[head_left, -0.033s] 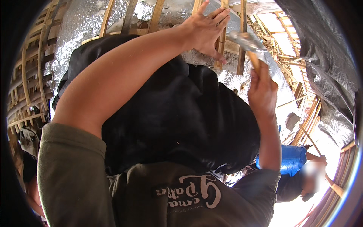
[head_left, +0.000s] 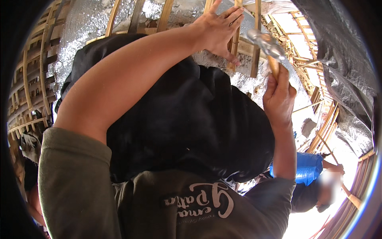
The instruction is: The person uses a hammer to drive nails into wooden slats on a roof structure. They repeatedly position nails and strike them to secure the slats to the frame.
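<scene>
Fingers spread wide, my left hand point(head_left: 218, 35) lies over a bamboo slat point(head_left: 234, 44) at the top of the view. My right hand point(head_left: 279, 97) is wrapped round the wooden handle of a hammer point(head_left: 267, 44). The hammer's metal head is raised to the right of my left hand, close to a darker bamboo slat point(head_left: 255, 61), and looks slightly blurred. I cannot tell whether the head touches that slat. More upright slats point(head_left: 165, 16) stand in a row to the left, in front of a shiny silvery sheet point(head_left: 85, 24).
Black cloth point(head_left: 187, 123) covers my lap. A woven bamboo lattice point(head_left: 34, 75) stands at the left, and a dark plastic sheet point(head_left: 346, 47) hangs at the right. Lower right, another person with blue clothing point(head_left: 300, 167) is near a pole. Long bamboo strips point(head_left: 324, 129) lean there.
The hammer and my right hand have shifted slightly to the right, and the hammer head shows more sharply. My left hand has moved only a little to the right.
</scene>
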Available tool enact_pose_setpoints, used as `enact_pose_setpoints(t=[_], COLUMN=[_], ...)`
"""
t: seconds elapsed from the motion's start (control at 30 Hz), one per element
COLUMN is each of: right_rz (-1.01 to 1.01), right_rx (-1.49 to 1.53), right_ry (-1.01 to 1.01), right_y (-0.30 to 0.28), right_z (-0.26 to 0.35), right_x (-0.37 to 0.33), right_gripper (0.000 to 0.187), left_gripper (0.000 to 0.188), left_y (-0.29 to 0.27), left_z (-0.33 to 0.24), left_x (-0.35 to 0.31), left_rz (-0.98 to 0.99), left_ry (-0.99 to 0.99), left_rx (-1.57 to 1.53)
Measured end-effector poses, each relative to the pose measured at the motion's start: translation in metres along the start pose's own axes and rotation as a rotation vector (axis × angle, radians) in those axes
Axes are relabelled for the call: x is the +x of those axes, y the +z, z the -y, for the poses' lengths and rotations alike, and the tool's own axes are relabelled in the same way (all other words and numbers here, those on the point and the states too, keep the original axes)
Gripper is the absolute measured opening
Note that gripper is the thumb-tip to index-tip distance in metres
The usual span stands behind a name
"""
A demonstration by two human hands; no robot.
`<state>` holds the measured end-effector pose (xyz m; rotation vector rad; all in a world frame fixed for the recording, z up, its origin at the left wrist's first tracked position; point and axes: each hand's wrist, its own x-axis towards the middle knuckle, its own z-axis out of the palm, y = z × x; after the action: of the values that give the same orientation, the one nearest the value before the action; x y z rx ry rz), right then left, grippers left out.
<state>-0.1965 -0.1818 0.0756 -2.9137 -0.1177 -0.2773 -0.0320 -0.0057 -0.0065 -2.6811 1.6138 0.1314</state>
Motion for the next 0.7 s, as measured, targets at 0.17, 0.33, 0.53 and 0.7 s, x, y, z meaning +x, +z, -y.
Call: enact_pose_setpoints(t=[0.17,0.33,0.53,0.7], right_rz=[0.348,0.197,0.086,0.344], right_rx=[-0.135,-0.100,-0.105,-0.270], right_ry=[0.080,0.028,-0.033,0.058], right_y=[-0.001,-0.008,-0.011,-0.001], right_z=[0.008,0.016,0.016,0.007], right_x=[0.013,0.011,0.003,0.007], right_gripper=[0.032,0.023,0.018,0.024], left_gripper=[0.131,0.123,0.124,0.128], left_y=[0.007,0.002,-0.003,0.005], left_z=[0.000,0.001,0.000,-0.004], left_x=[0.005,-0.006,-0.004,0.004], left_rz=[-0.011,-0.067,-0.034,-0.058], left_ry=[0.049,0.021,0.006,0.002], left_rx=[0.075,0.086,-0.104,-0.150])
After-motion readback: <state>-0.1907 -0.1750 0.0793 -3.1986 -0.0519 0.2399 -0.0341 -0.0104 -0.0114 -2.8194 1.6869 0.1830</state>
